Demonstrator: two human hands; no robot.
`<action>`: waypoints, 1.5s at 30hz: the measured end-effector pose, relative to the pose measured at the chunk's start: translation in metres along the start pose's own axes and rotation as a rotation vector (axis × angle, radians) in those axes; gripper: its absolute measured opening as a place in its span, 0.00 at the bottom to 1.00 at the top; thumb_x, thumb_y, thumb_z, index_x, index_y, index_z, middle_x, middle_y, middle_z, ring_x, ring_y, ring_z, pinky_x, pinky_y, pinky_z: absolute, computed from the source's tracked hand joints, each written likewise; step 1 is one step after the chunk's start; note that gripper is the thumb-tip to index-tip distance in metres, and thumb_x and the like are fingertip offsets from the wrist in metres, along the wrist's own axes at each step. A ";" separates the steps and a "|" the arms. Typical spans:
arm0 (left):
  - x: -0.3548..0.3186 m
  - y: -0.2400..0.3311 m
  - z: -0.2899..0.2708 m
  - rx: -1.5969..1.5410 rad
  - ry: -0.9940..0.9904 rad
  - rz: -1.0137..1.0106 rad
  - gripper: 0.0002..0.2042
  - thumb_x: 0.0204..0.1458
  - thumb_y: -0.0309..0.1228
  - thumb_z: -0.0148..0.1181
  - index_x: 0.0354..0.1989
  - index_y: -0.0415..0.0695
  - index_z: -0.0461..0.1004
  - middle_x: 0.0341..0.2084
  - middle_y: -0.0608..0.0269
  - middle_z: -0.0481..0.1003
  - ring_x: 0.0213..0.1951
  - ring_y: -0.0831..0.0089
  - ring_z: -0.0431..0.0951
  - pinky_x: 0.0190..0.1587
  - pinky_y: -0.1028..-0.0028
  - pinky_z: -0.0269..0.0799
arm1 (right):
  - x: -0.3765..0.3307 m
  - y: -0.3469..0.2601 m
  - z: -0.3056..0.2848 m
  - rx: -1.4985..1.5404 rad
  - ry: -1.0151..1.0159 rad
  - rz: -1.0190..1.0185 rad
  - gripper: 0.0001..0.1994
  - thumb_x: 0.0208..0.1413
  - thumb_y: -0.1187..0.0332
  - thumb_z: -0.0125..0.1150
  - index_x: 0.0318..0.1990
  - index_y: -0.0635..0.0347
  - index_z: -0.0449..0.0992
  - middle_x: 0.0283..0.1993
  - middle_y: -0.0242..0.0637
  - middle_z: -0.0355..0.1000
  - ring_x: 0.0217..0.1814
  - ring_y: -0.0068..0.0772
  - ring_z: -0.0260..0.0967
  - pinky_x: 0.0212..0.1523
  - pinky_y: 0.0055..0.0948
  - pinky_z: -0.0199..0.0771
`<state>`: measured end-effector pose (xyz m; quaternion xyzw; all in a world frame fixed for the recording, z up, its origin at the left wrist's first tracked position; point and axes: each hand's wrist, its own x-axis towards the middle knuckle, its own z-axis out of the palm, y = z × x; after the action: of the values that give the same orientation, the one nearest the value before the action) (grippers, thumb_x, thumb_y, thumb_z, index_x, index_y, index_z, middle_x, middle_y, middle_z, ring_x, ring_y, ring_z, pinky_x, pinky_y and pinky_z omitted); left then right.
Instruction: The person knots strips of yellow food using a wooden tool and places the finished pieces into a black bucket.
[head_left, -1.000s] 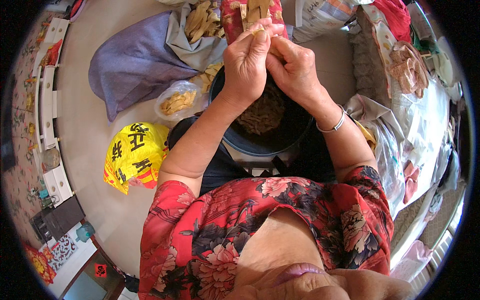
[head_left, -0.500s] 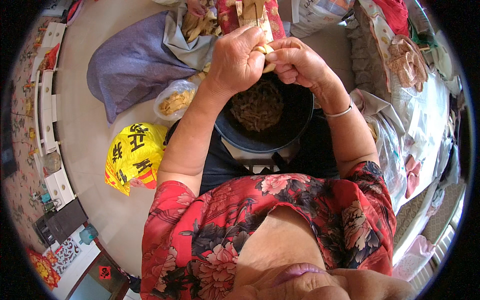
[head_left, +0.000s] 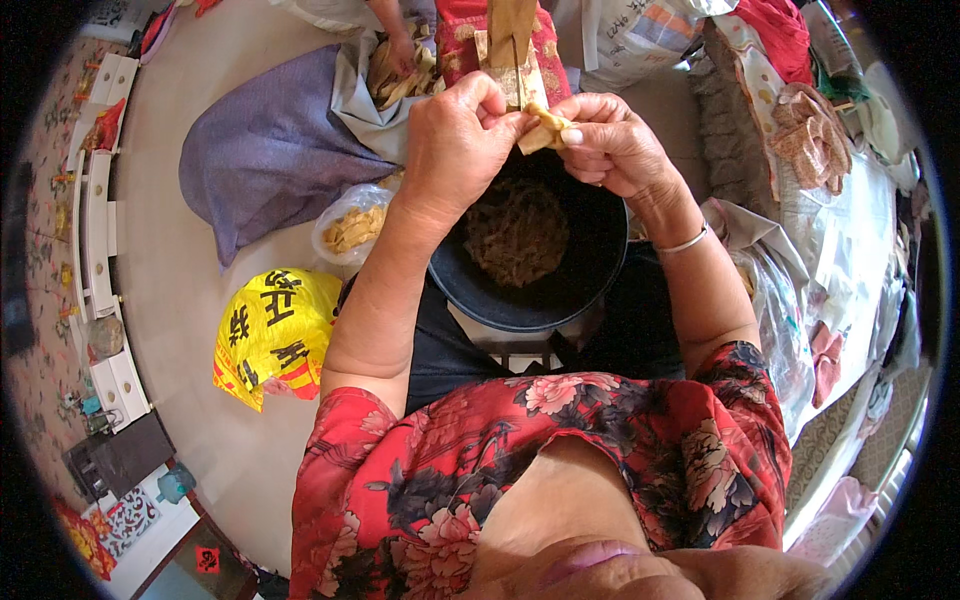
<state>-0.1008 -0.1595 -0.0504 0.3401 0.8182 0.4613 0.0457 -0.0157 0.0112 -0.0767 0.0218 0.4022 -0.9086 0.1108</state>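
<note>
Between my two hands is a bent, pale yellow strip (head_left: 545, 133), perhaps peeled root or bark; its exact kind I cannot make out. My left hand (head_left: 455, 140) pinches its left side with thumb and fingers. My right hand (head_left: 622, 145) is closed on its other end, thumb on top. Just beyond stands a wooden piece (head_left: 512, 35) with a thin dark upright line, perhaps a blade, near the strip. It rests on a red patterned cloth (head_left: 459, 45). Beneath my hands, a black basin (head_left: 598, 245) holds many brown shreds (head_left: 515, 232).
Left of my left arm are a clear plastic bag of yellowish pieces (head_left: 355, 228), a blue-grey sack (head_left: 265, 135) and a yellow bag (head_left: 275, 325). Another person's hand (head_left: 402, 55) reaches into pale strips (head_left: 395, 80) at the far left. A white sack (head_left: 615, 50) stands far right.
My hands have come slightly nearer and spread a little, showing more of the strip. The left fist has loosened to a pinch. The other person's hand has moved nearer into the pale strips.
</note>
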 end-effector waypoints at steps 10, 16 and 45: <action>0.003 -0.005 -0.010 -0.443 -0.443 -0.141 0.09 0.47 0.30 0.58 0.19 0.39 0.70 0.11 0.72 0.66 0.14 0.87 0.63 0.16 0.83 0.59 | 0.002 0.006 0.016 -0.465 0.225 -0.152 0.09 0.52 0.69 0.57 0.39 0.64 0.74 0.19 0.21 0.60 0.16 0.10 0.48 0.14 0.14 0.44; -0.002 -0.012 -0.026 -1.371 -0.573 -0.187 0.14 0.46 0.31 0.53 0.11 0.45 0.62 0.05 0.74 0.56 0.06 0.84 0.55 0.09 0.84 0.51 | -0.017 -0.022 0.002 -0.583 0.075 -0.269 0.08 0.52 0.67 0.59 0.33 0.63 0.77 0.18 0.22 0.62 0.17 0.11 0.52 0.16 0.14 0.48; 0.008 -0.038 0.006 0.004 -0.562 0.067 0.11 0.52 0.36 0.51 0.25 0.40 0.67 0.17 0.63 0.70 0.22 0.72 0.71 0.26 0.70 0.66 | -0.009 -0.014 -0.016 -1.338 0.361 -0.239 0.09 0.48 0.67 0.59 0.30 0.65 0.76 0.20 0.41 0.69 0.23 0.23 0.66 0.27 0.26 0.67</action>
<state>-0.1242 -0.1640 -0.0820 0.4819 0.7625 0.3485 0.2548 -0.0111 0.0340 -0.0766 0.0553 0.8865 -0.4542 -0.0686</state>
